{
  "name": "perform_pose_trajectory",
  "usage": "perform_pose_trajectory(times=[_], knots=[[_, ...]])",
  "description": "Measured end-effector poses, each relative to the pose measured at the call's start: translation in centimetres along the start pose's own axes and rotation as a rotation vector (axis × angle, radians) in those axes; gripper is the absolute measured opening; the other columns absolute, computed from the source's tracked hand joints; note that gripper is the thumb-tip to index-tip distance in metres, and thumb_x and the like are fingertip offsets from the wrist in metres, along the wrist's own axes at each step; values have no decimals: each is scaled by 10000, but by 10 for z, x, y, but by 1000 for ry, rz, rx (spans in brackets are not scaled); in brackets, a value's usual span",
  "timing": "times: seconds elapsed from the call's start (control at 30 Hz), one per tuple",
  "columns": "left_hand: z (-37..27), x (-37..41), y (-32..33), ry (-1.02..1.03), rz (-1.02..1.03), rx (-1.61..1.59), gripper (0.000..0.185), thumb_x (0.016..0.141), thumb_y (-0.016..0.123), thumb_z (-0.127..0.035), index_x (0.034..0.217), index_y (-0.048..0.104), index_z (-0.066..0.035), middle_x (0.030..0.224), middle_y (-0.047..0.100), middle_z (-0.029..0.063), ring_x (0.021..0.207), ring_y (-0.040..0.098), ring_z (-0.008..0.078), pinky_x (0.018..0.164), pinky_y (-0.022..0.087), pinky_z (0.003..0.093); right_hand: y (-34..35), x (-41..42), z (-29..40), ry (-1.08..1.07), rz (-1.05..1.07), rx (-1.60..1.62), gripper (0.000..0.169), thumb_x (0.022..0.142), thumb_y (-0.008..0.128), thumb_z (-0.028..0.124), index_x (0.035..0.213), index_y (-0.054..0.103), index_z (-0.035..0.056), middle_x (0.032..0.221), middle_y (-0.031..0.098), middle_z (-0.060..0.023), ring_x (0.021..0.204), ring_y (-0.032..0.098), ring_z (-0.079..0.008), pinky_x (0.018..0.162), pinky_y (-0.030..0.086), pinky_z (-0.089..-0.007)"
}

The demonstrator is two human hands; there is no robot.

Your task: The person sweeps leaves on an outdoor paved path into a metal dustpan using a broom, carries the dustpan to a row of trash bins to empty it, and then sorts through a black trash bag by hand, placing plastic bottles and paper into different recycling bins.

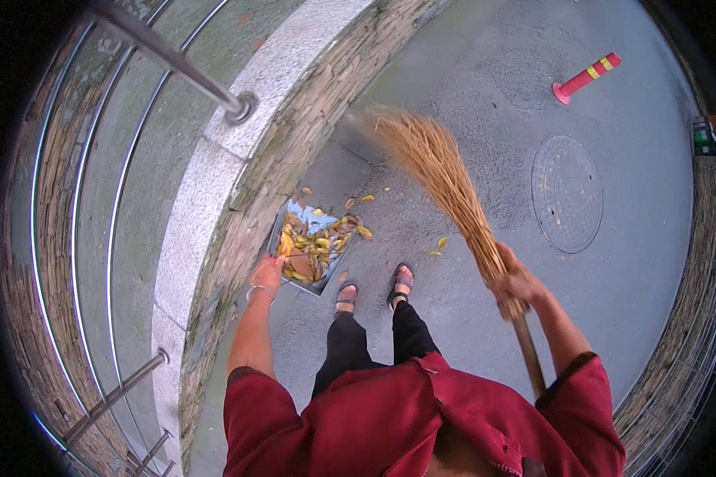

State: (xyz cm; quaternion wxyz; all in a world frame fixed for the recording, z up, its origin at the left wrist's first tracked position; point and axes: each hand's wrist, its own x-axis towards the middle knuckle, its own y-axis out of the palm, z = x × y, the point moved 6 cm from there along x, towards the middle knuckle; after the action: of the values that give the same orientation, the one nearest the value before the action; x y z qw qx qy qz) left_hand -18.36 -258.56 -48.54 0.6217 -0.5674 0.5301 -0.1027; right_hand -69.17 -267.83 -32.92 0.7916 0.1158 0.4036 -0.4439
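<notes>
My right hand point(516, 286) grips a straw broom point(447, 185) low on its wooden handle, where the bristles are bound. The bristle tips fan out to the upper left, blurred, near the foot of the stone wall. My left hand point(267, 274), with a bracelet at the wrist, is closed at the near left side of a metal dustpan point(320, 219); the part inside my fingers is hidden. Yellow and brown leaves point(316, 247) fill much of the pan. A few loose leaves point(364, 231) lie at its right edge and on the pavement.
A low stone wall point(215, 262) with a pale granite cap point(188, 208) and steel railing point(167, 56) curves along the left. On the grey pavement point(483, 77) are a manhole cover point(567, 194) and a red bollard with yellow bands point(586, 79). My sandalled feet point(403, 280) stand beside the pan.
</notes>
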Motion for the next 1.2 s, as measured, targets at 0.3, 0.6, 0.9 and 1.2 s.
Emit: perform_pose_trajectory(times=[0.3,0.6,0.9,1.2], knots=[[4,7,7,152,-72,-124,433,780,524,-410,954,517,-14,902,585,216,867,555,362,748,438,432,171,-11,-38,121,209,-483,869,642,664,98,1331,134,115,848,557,-164,745,563,-233,608,480,-345],[24,-23,8,138,-162,-282,408,764,531,-444,798,566,-39,822,589,197,789,556,363,684,426,444,200,-177,-8,285,166,-501,880,646,664,93,1345,135,176,916,576,-172,847,575,-291,710,460,-376],[71,-98,22,145,-143,-346,444,734,568,-470,662,522,-34,671,563,177,676,535,368,604,405,442,212,-299,-35,209,-74,-211,894,597,683,65,1340,187,101,1175,472,-110,1093,450,-216,929,349,-301],[160,-288,-77,241,-426,-621,409,752,659,-261,559,405,-6,478,345,70,470,282,137,436,298,310,251,-337,-142,156,-412,368,902,555,631,-16,1339,198,95,1011,520,-59,895,510,-172,767,441,-300]])
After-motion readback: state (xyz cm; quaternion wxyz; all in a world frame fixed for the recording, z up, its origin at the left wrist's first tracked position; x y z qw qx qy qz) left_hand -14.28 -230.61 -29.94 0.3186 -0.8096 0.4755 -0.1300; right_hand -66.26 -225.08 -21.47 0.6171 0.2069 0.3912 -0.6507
